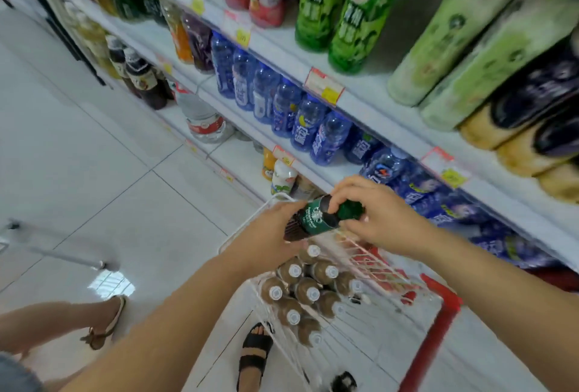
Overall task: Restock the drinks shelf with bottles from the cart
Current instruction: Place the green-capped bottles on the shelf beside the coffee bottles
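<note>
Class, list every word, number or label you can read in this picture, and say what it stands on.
"脉动", probably: blue bottles.
Green bottles: white characters, too blurred to read.
Held green-labelled bottle: white print, too small to read.
Price tags: blurred, unreadable.

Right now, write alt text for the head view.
The left hand and right hand hold a green-labelled dark bottle over a white wire cart of brown, white-capped bottles. Blue bottles line the shelf beyond.

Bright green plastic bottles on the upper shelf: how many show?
2. One bright green plastic bottle stands on the white upper shelf, another beside it; more may hide behind.
</note>
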`<state>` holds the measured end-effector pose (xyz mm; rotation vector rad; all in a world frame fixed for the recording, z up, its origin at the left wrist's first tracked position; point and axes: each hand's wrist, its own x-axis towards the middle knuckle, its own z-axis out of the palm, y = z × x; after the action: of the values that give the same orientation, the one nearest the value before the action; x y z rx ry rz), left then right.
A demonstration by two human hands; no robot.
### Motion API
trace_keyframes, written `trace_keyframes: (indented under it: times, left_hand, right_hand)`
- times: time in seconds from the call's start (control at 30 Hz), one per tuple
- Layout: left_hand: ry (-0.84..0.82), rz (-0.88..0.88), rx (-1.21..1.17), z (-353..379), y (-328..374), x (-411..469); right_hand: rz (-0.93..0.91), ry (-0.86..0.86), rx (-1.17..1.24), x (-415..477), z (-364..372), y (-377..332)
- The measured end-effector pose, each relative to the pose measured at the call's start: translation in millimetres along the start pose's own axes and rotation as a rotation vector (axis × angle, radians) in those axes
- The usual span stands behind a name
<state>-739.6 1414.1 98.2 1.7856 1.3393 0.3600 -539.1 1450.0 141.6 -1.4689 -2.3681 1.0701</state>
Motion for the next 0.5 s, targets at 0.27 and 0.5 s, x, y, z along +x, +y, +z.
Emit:
trace_keyframes:
  times: [0.27, 0.5]
  left_hand:
    - [-0.016, 0.395, -0.034, -34.7, 183.0, -5.9]
    - [0.090, 0.697, -0.149, -27.9, 323.0, -10.3]
  right_hand:
    - [-0.099, 0.317, -0.077, -151.7, -169.4, -89.4]
    - [-0.103, 0.816, 0.086, -266.5, -237.0, -115.2]
